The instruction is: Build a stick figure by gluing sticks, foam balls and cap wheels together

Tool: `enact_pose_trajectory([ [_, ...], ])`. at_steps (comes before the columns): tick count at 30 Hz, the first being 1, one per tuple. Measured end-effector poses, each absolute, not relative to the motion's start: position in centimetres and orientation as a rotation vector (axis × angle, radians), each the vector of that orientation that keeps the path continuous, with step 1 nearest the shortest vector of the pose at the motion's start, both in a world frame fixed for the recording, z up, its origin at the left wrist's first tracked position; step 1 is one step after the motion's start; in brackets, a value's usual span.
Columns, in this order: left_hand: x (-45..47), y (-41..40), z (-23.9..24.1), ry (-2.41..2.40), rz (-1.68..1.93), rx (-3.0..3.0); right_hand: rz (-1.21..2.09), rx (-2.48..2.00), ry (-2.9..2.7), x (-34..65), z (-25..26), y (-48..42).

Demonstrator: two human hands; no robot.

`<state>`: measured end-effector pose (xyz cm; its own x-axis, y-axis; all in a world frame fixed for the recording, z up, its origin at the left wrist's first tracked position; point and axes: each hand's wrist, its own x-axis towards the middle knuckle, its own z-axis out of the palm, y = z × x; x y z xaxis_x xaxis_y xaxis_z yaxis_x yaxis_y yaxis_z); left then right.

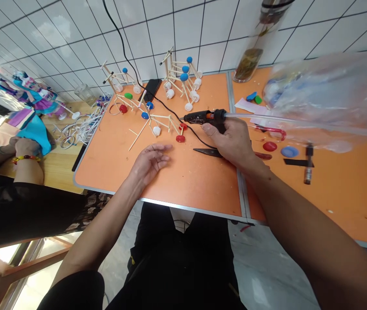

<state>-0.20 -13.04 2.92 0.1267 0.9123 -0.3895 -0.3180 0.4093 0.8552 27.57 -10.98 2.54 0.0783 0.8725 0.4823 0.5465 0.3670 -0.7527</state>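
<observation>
My right hand (233, 140) is closed round the grip of a black glue gun (203, 116), whose nozzle points left toward a red bottle cap (180, 138) and the end of a stick-and-cap structure (153, 116). A clear glue stick (267, 119) runs out of the gun's back to the right. My left hand (151, 160) rests on the orange table (112, 150), fingers loosely spread and holding nothing, just left of the red cap.
A second stick structure (183, 82) stands at the back by a black phone (151, 88). Scissors (207, 151) lie under my right hand. Caps (289, 151), a clear plastic bag (328, 90) and a bottle (254, 47) sit to the right. Another person's arm (25, 163) is at left.
</observation>
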Motion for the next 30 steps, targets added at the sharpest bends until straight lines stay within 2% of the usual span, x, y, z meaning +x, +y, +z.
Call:
enact_pose_trajectory([
  [5,-2.0,-16.8,1.0,1.353,0.996,1.549,0.381,-1.291,-1.556,27.7,2.5,-10.7],
  [9,-2.3,-17.8,0.2,1.465,0.862,1.902,0.344,-1.295,-1.540,28.0,2.2,-10.2],
  [23,-1.2,-17.6,0.6,1.817,0.574,2.252,0.190,-1.353,-1.565,29.3,0.6,-8.1],
  [30,-0.9,-17.2,0.5,1.948,0.460,2.303,0.224,-1.333,-1.541,29.2,0.6,-7.4],
])
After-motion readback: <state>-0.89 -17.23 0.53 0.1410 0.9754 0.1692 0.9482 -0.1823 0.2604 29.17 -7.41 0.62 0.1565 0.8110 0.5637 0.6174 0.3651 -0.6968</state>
